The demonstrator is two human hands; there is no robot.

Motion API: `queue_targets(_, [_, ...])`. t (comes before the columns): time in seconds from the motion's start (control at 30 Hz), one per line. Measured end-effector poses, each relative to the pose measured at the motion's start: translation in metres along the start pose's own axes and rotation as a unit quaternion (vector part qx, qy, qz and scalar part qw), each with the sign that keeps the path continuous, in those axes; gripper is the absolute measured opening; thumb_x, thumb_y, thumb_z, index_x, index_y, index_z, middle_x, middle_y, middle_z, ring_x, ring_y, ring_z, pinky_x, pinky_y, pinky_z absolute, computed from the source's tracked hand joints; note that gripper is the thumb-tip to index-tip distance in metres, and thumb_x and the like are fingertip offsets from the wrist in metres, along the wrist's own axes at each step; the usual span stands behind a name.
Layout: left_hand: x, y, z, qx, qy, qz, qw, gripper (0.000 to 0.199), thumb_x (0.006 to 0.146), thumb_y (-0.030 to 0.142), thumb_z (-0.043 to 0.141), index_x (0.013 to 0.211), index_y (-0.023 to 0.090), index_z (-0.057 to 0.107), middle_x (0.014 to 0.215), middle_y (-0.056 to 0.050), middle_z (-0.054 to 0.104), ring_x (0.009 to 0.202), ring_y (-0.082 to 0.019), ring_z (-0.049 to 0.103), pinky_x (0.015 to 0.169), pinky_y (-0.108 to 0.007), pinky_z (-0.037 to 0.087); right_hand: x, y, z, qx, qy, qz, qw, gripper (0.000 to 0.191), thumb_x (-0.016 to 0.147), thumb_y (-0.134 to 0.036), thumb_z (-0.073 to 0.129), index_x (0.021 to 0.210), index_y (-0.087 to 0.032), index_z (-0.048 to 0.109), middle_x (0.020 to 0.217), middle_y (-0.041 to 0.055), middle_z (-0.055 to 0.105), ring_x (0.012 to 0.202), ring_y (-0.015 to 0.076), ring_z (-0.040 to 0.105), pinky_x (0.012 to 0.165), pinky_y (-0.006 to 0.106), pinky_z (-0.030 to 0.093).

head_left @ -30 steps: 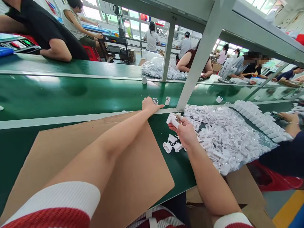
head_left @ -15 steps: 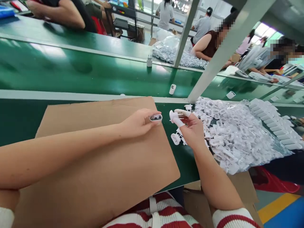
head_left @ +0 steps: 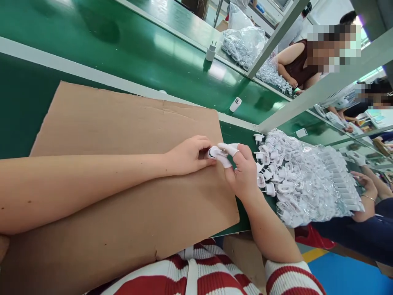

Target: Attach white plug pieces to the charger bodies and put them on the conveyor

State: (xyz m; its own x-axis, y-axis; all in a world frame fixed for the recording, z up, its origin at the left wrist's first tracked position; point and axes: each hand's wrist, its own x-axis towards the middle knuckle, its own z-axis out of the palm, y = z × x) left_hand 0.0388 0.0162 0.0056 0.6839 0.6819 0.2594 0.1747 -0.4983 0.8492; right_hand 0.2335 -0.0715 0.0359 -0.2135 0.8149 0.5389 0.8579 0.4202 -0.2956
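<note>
My left hand (head_left: 190, 156) is closed round a white charger housing (head_left: 211, 153), its end facing right. White finger covers sit on the thumb and forefinger of my right hand (head_left: 244, 172), which pinches a white two-pin plug cap (head_left: 222, 152). The cap is up against the housing's end; whether it sits inside cannot be made out behind the fingers. Both hands are over the right part of a brown cardboard sheet (head_left: 123, 135). Loose plug caps (head_left: 270, 189) lie just right of my right hand.
A plastic bag of white plug caps (head_left: 307, 184) lies to the right. Beyond a pale rail, a white charger (head_left: 235, 104) and an upright charger (head_left: 210, 51) stand on the green line. A grey post (head_left: 307, 92) rises behind the bag. A co-worker's hand (head_left: 367, 190) is at far right.
My right hand has brought the plug cap left against the charger housing, where there was a gap before. The view has tilted, and a co-worker's hand now shows at the right.
</note>
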Motion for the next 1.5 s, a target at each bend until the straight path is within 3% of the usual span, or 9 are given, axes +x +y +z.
queue_targets(0.27, [0.001,-0.001,0.0,-0.007,-0.005,0.01,1.0,0.025,0.09,0.045,0.069,0.092,0.02,0.07,0.093,-0.006,0.068,0.094,-0.025,0.063,0.082,-0.037,0.051,0.018,0.002,-0.01,-0.035,-0.091,-0.055,0.994,0.032,0.098,-0.012,0.051,0.121,-0.025,0.069,0.099,0.0085,0.063,0.091,0.0253,0.058,0.079,0.04,0.052])
queue_targets(0.67, [0.001,0.001,-0.001,-0.011,-0.006,0.001,1.0,0.024,0.09,0.044,0.069,0.091,0.02,0.071,0.092,-0.006,0.066,0.092,-0.024,0.062,0.079,-0.036,0.05,0.018,-0.001,-0.007,-0.086,-0.053,-0.094,0.99,0.033,0.098,-0.008,0.049,0.118,-0.024,0.068,0.088,0.0068,0.059,0.079,0.0228,0.052,0.069,0.036,0.045])
queue_targets(1.07, [0.001,0.003,0.002,-0.01,0.012,-0.021,1.0,0.03,0.088,0.05,0.071,0.089,0.02,0.072,0.089,-0.005,0.066,0.089,-0.023,0.063,0.076,-0.034,0.049,0.023,0.005,-0.008,-0.075,-0.083,-0.042,0.993,0.03,0.092,-0.01,0.052,0.104,-0.024,0.076,0.081,0.0035,0.06,0.075,0.0184,0.06,0.062,0.029,0.043])
queue_targets(1.2, [0.0,0.003,0.004,0.013,0.018,-0.019,1.0,0.031,0.087,0.05,0.072,0.091,0.02,0.071,0.09,-0.005,0.068,0.09,-0.024,0.064,0.078,-0.034,0.049,0.022,0.001,-0.003,-0.071,-0.062,0.005,0.996,0.029,0.091,-0.014,0.056,0.108,-0.025,0.077,0.084,0.0034,0.065,0.075,0.0181,0.062,0.063,0.029,0.045])
queue_targets(1.33, [0.006,0.007,-0.005,-0.001,0.002,-0.061,0.998,0.035,0.084,0.053,0.075,0.097,0.02,0.074,0.093,-0.004,0.071,0.086,-0.022,0.065,0.074,-0.032,0.051,0.022,0.019,-0.014,0.078,-0.07,0.085,0.991,0.048,0.091,-0.027,0.067,0.139,-0.028,0.065,0.112,0.0051,0.074,0.091,0.0203,0.07,0.078,0.032,0.056])
queue_targets(1.4, [0.017,0.004,-0.019,0.004,0.04,-0.103,0.994,0.038,0.082,0.052,0.078,0.1,0.019,0.076,0.099,-0.003,0.073,0.085,-0.02,0.065,0.076,-0.03,0.051,0.021,0.04,-0.028,0.109,-0.045,0.128,0.985,0.055,0.09,-0.033,0.071,0.144,-0.029,0.061,0.127,0.0074,0.071,0.097,0.0218,0.072,0.086,0.037,0.059])
queue_targets(1.5, [0.044,-0.017,-0.057,0.061,0.151,-0.157,0.974,0.044,0.085,0.048,0.079,0.116,0.016,0.076,0.11,-0.002,0.074,0.093,-0.018,0.063,0.085,-0.029,0.049,0.016,0.07,-0.052,0.013,-0.009,0.223,0.975,0.031,0.087,-0.028,0.067,0.116,-0.024,0.078,0.117,0.0085,0.075,0.092,0.024,0.072,0.09,0.046,0.057])
